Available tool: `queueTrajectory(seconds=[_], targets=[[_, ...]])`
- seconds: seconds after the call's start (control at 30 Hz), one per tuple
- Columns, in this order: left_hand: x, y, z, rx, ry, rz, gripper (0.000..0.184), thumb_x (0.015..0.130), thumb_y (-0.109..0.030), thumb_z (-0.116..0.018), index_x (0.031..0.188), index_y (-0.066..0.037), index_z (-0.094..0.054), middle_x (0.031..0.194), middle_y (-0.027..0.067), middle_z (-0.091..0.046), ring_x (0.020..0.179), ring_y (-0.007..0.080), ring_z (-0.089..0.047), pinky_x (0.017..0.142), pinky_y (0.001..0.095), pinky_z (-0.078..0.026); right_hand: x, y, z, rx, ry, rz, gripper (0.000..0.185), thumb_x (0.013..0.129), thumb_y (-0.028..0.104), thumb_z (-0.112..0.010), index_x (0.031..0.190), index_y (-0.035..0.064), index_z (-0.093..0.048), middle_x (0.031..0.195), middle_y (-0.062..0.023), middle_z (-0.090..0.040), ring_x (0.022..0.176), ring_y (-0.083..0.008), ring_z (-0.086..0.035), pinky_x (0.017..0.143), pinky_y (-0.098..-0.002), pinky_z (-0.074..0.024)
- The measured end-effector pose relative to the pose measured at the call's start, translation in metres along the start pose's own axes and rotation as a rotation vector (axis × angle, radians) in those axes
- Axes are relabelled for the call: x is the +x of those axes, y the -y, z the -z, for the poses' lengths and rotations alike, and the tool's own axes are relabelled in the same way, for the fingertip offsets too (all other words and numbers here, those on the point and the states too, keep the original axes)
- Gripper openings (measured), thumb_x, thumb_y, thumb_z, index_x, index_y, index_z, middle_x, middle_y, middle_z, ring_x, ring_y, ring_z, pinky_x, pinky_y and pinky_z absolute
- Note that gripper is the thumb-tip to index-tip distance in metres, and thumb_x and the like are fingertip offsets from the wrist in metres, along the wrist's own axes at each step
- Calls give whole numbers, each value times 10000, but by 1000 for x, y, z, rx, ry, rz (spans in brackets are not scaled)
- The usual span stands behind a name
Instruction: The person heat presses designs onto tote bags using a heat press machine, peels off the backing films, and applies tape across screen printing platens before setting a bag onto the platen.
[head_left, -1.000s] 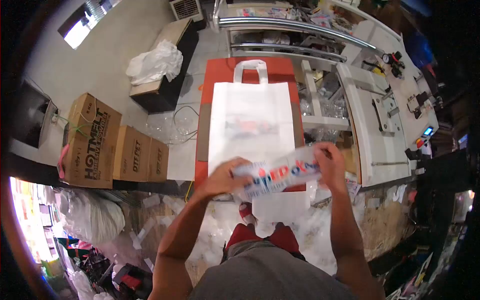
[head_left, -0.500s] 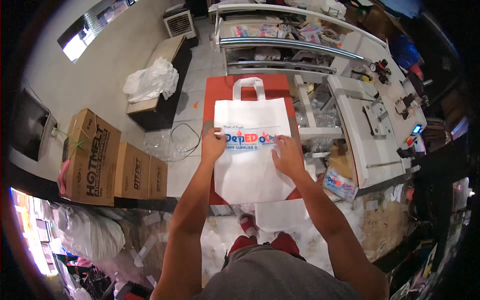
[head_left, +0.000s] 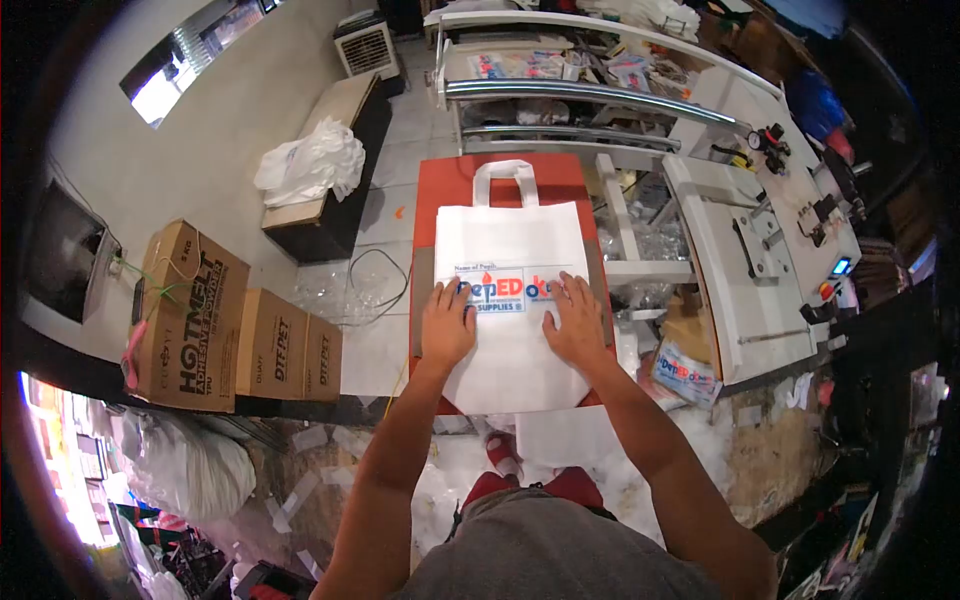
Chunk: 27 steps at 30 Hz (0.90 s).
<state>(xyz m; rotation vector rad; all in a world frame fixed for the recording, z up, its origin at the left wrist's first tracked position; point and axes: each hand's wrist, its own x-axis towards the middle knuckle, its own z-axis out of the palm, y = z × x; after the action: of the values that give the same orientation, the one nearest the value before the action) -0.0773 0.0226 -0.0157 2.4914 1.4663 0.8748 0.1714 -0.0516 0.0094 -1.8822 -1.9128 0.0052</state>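
A white tote bag [head_left: 512,375] with looped handles lies flat on a red press bed [head_left: 430,190]. Across its middle runs a red and blue "DepED" design [head_left: 500,290]; whether this is a loose transfer film or printed in the cloth I cannot tell. My left hand [head_left: 448,325] is spread flat on the bag, fingertips over the design's left end. On the other side my right hand [head_left: 575,322] also rests open, its fingers covering the right end. Nothing is gripped in either hand.
A heat press [head_left: 745,245] with gauge and lit display stands to the right, its metal rails [head_left: 600,95] behind. Printed sheets [head_left: 685,372] lie beside it. At left are cardboard boxes [head_left: 190,320] and a white plastic bundle [head_left: 315,165] on a bench.
Both hands have gone from fingers at the design's edges to lying flat over its ends. My left hand has shifted right and towards me. The whole view has moved slightly.
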Motion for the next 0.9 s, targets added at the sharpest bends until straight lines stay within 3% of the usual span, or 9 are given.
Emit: queueTrajectory(seconds=[0.13, 0.23, 0.9], targets=[[-4, 0, -4, 63, -22, 14, 402, 894, -218, -596, 1280, -106, -601, 1426, 84, -499, 1311, 376, -433, 1056, 507, -376, -1, -5, -5, -5, 107, -55, 558, 896, 274, -565, 1385, 19, -481, 1526, -145, -354, 1446, -341, -253, 1101, -521, -288], [-4, -3, -2, 93, -16, 30, 418, 885, -230, -589, 1287, -118, -591, 1429, 81, -494, 1315, 357, -436, 1044, 508, -373, -2, -2, -5, -21, 105, -71, 572, 906, 289, -546, 1405, 25, -455, 1526, -144, -355, 1454, -332, -243, 1117, -530, -270], [0, -12, 7, 56, 4, 98, 442, 854, -255, -582, 1281, -140, -587, 1416, 78, -495, 1328, 330, -423, 1064, 488, -340, -3, -5, -7, -1, 23, -32, 507, 925, 236, -543, 1384, 33, -468, 1503, -169, -374, 1426, -364, -285, 1138, -556, -237]])
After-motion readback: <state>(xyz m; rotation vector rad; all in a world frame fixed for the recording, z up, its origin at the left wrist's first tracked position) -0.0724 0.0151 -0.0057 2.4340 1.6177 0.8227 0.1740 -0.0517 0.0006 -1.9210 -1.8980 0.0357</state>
